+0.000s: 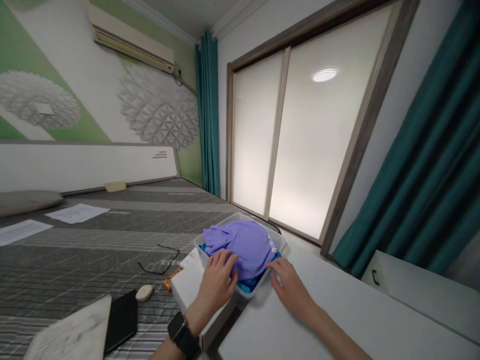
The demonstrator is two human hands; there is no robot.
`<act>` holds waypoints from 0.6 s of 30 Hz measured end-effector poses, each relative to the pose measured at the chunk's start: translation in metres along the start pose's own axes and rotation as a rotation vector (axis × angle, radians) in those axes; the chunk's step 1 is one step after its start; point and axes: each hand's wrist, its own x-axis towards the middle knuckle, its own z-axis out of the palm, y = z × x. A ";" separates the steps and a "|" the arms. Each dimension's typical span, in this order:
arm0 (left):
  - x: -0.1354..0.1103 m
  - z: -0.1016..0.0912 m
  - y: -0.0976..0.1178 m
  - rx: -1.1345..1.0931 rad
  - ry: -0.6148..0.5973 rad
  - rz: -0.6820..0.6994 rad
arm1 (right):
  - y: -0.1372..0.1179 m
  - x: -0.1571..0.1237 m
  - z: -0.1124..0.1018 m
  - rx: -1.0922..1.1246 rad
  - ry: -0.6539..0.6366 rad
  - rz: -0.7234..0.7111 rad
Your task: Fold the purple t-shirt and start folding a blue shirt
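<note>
Inside tray: rumpled lavender fabric garment [240, 247], bunched, its long axis running left to right, over bright blue cloth [245, 286], in a shallow translucent plastic tray [225, 222].
Left hand [219, 280]: fingers curled onto the garment's near edge; whether gripping, cannot tell.
Right hand [290, 292]: open, fingertips at the tray's near rim, beside the blue cloth.
Left wrist: black watch [179, 332].

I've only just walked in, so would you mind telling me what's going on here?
A person is working with both bare hands at a translucent plastic tub beside a white tabletop. The left hand, with a black watch on its wrist, rests on a crumpled lavender cloth heaped in the tub over bright blue fabric. The right hand sits at the tub's near edge, fingers spread.
</note>
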 end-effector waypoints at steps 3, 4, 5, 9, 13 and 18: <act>-0.002 0.006 -0.019 -0.011 0.037 -0.071 | -0.020 0.023 0.012 -0.036 -0.046 -0.049; -0.002 0.008 -0.022 -0.025 0.040 -0.077 | -0.026 0.029 0.015 -0.058 -0.070 -0.067; -0.003 0.010 -0.025 -0.039 0.042 -0.079 | -0.032 0.035 0.017 -0.083 -0.092 -0.082; -0.004 0.010 -0.027 -0.069 0.037 -0.095 | -0.043 0.051 0.019 -0.194 -0.135 -0.106; -0.005 0.007 -0.024 -0.048 0.022 -0.103 | -0.042 0.059 0.014 -0.178 -0.095 -0.101; 0.004 0.009 -0.025 -0.013 0.037 -0.064 | -0.044 0.058 -0.012 0.115 0.052 0.034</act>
